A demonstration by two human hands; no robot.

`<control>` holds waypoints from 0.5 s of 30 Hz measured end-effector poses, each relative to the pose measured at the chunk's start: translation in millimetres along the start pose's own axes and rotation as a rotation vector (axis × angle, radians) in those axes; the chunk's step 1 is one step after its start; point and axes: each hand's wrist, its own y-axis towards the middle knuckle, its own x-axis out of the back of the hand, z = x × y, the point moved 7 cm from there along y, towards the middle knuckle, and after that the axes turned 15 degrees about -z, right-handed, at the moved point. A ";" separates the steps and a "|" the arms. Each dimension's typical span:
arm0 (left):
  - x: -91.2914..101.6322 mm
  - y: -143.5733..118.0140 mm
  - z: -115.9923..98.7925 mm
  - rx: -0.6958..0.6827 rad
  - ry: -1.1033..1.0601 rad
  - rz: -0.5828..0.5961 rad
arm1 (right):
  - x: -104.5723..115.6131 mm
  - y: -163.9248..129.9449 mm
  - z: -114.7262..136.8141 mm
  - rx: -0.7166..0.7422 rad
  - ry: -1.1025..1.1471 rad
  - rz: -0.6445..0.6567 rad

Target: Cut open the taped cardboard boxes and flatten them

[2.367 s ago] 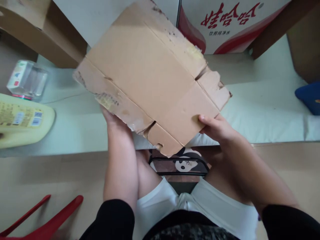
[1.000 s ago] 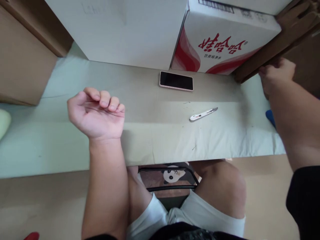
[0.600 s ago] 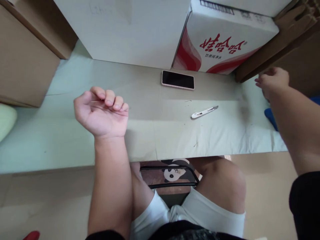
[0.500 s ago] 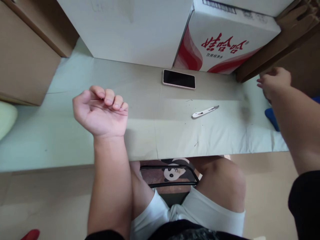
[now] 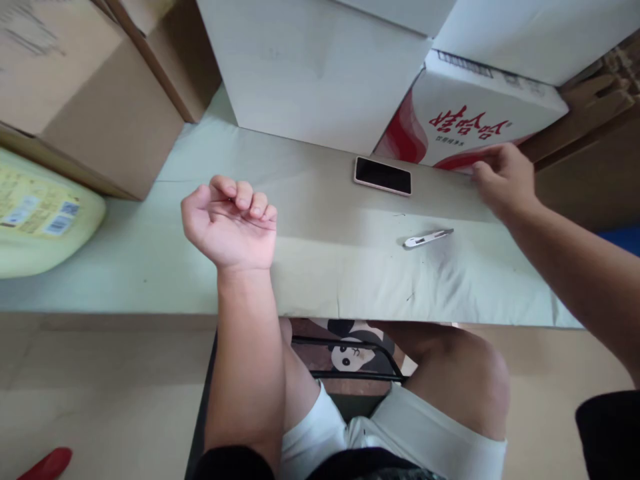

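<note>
My left hand (image 5: 233, 223) is raised palm up over the cloth-covered table (image 5: 320, 247). Its fingers curl loosely, the palm shows bare, and nothing lies in it. Over the table's right side hovers my right hand (image 5: 507, 177), back upward, in front of the lower part of a white and red carton (image 5: 467, 110). Its thumb and forefinger point left with a gap between them; the other fingers are mostly hidden. A white craft knife (image 5: 427, 239) lies below and left of that hand, untouched. Behind the knife, a phone (image 5: 383, 176) rests flat with its dark screen up.
A large white box (image 5: 320, 73) stands at the back. Brown cardboard boxes (image 5: 115, 127) are on the left, with a pale yellow bottle (image 5: 45, 213) before them. More brown cardboard (image 5: 585, 167) stands at right, near something blue (image 5: 623, 240). Something red (image 5: 47, 463) is at lower left.
My right hand has moved left from the table's far right to in front of the red and white carton. My left hand keeps its pose. The view has shifted left.
</note>
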 end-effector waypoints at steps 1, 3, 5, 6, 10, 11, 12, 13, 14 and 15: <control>4.7 0.6 -5.7 -0.020 -0.008 -0.006 | -6.9 -8.6 29.1 0.001 0.059 0.064; 14.6 1.9 -17.7 -0.061 -0.038 -0.030 | -21.4 -31.2 101.1 0.146 0.180 0.184; 23.0 2.9 -28.9 -0.093 -0.077 -0.059 | -36.2 -63.0 180.8 0.378 0.308 0.303; 26.4 3.3 -33.8 -0.104 -0.097 -0.074 | -43.5 -81.9 220.4 0.495 0.372 0.367; 38.1 5.1 -48.3 -0.113 -0.163 -0.177 | -63.0 -154.9 365.5 0.792 0.559 0.578; 41.7 5.8 -51.6 -0.117 -0.180 -0.219 | -65.5 -170.7 398.2 0.829 0.574 0.632; 45.5 6.5 -54.8 -0.123 -0.195 -0.260 | -65.6 -185.1 429.9 0.875 0.597 0.672; 49.3 7.4 -58.1 -0.134 -0.208 -0.295 | -63.9 -197.1 459.3 0.918 0.615 0.684; 53.1 8.5 -61.6 -0.152 -0.221 -0.320 | -64.9 -207.5 484.4 0.945 0.577 0.705; 56.7 9.7 -65.1 -0.175 -0.231 -0.334 | -66.0 -217.9 506.1 0.984 0.539 0.737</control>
